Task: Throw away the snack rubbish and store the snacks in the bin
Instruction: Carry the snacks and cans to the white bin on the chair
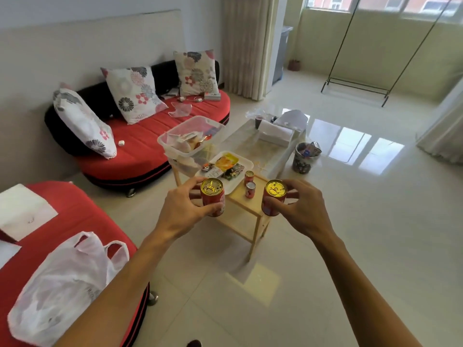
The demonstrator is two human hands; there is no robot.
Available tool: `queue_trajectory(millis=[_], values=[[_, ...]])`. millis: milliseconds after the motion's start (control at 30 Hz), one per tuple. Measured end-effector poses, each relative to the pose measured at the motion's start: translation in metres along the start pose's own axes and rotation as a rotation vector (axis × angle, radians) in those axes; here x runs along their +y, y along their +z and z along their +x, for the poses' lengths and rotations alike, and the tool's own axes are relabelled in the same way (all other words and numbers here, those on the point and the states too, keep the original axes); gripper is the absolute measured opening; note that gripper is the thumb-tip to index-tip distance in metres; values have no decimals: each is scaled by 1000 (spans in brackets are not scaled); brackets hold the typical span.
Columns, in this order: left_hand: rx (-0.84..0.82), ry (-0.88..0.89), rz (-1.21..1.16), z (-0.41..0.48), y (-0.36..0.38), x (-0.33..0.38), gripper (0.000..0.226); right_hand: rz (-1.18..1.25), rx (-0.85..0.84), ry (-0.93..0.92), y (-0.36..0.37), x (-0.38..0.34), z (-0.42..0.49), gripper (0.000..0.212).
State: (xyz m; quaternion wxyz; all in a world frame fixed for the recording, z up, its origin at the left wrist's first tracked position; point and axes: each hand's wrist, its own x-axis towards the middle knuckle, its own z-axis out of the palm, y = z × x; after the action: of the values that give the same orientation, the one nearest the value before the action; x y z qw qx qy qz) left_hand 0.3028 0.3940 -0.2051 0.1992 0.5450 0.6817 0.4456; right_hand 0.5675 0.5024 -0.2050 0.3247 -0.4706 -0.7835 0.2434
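Holding one red can each: left hand (pixel 186 206) curled round left can (pixel 213 200), right hand (pixel 300 209) curled round right can (pixel 273 200); both cans upright, gold tops showing, above the near end of the wooden table (pixel 244 209). Beyond, on the table: near small can (pixel 250 189) and far small can (pixel 249 175), just right of the white tray (pixel 231 190) bearing snack packets. Farther left: clear bin (pixel 218 139), part-filled with packets. Far right, on the floor: patterned waste basket (pixel 303 162), wrappers inside.
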Motion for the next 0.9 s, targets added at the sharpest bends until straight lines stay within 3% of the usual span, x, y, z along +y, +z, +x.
queue_trajectory(millis=[467,900], values=[[-304,103,-32,215,57,-95,74,-49,166,369,92,40,125,55],[-334,-17,86,327,182,-194,62,33,-24,476,162,183,250,45]])
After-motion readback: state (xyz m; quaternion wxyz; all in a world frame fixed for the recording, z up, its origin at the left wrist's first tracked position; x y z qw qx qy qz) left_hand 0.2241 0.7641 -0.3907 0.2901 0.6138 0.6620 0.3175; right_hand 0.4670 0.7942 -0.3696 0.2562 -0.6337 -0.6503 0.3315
